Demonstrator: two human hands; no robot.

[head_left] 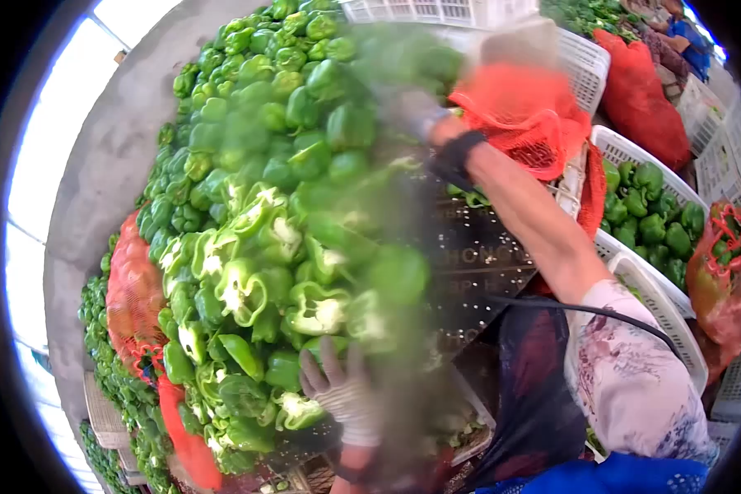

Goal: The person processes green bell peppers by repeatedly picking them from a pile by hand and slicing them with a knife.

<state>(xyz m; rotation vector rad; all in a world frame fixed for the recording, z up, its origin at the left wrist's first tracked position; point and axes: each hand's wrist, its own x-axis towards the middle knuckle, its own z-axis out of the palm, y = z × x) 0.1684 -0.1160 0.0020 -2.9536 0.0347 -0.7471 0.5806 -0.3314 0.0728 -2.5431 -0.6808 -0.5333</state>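
Observation:
My left hand (342, 395), in a pale glove, lies at the near edge of a big heap of green bell peppers (305, 99). Its fingers are spread against the peppers and hold nothing I can see. Just beyond the fingertips are halved peppers (317, 309) with pale cores showing. My right hand (412, 111) reaches to the far right side of the heap, next to red mesh netting (519, 107). Motion and a smeared patch of the view blur its fingers, so whether they hold anything is unclear. A dark band (457, 156) circles that wrist.
A dark perforated crate (477, 255) with lettering stands below my right forearm. White crates (659, 177) with whole green peppers (646, 214) are to the right, beside filled red mesh sacks (646, 99). Another mesh sack (132, 288) leans at the heap's left. A dark cord crosses my right sleeve.

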